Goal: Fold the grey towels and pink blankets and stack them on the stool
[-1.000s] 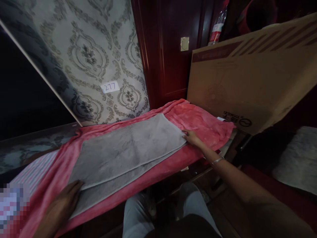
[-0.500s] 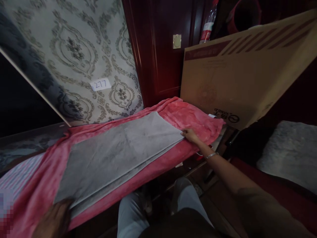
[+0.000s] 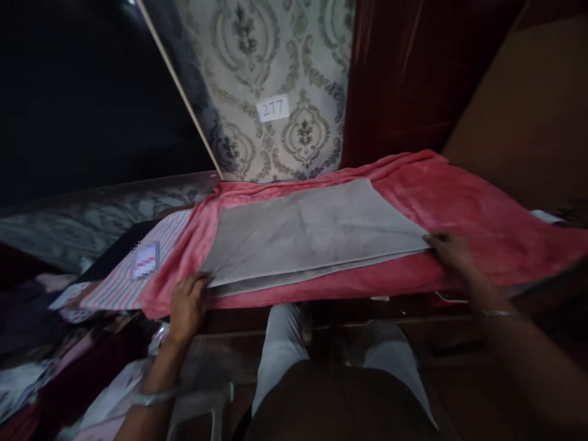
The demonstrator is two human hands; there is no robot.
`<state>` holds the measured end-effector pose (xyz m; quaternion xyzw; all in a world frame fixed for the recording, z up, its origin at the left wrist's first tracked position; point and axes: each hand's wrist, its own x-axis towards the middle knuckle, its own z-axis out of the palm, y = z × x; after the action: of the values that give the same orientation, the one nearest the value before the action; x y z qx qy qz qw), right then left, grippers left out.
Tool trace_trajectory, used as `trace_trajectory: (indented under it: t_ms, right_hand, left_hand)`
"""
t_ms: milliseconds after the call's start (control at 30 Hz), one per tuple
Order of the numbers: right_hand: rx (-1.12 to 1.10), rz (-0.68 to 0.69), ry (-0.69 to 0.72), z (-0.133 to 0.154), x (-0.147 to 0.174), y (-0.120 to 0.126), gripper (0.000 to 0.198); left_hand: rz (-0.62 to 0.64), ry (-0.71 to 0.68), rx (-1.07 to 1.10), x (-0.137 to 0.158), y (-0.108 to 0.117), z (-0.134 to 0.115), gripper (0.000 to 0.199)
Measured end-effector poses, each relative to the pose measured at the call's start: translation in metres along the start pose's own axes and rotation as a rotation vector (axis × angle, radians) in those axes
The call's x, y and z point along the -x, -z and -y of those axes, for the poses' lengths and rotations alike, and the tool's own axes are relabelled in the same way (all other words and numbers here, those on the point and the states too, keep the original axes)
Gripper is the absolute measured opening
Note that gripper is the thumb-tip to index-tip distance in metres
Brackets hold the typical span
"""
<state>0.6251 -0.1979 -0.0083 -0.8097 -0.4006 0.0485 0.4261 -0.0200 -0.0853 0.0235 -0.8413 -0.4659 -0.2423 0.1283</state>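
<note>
A grey cloth (image 3: pixel 312 236), folded over in layers, lies flat on a pink plush blanket (image 3: pixel 473 202). My left hand (image 3: pixel 188 303) pinches the cloth's near left corner between thumb and fingers. At the near right corner, my right hand (image 3: pixel 448 250) grips the edge in the same way. Along the front, the upper layer sits slightly back from the lower one. What kind of item the grey cloth is, I cannot tell.
A striped cloth (image 3: pixel 172 236) lies left of the blanket. Piled clothes (image 3: pixel 64 367) fill the lower left, beside a grey plastic stool (image 3: pixel 202 404). Behind stand a dark panel (image 3: pixel 92 92), patterned wall with a "277" paper (image 3: pixel 272 108), and a cardboard box (image 3: pixel 537 104) at right.
The view has swung left and levelled, so the cloth appears further right. My left hand, earlier blurred at the bottom edge, now shows clearly at the left corner. My right hand keeps its corner.
</note>
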Motion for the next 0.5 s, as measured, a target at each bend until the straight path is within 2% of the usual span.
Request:
trace_trajectory:
  t_ms: [133,200,367,500]
  right_hand:
    - [-0.109,-0.024,-0.258,0.014,0.008,0.002,0.009]
    - [-0.144,-0.037,-0.304,0.022,0.013,0.004,0.01]
    - [-0.147,-0.072,-0.371,0.037,0.022,0.007,0.014]
    - [-0.154,-0.04,-0.37,0.04,0.022,0.009,0.014]
  left_hand:
    - [0.146,0.043,0.016,0.016,-0.008,-0.005,0.032]
    - [0.175,0.065,0.032,0.021,-0.016,-0.006,0.032]
    - [0.075,0.102,0.105,0.029,-0.022,-0.001,0.03]
    - [-0.016,0.153,0.209,0.036,-0.023,0.003,0.026]
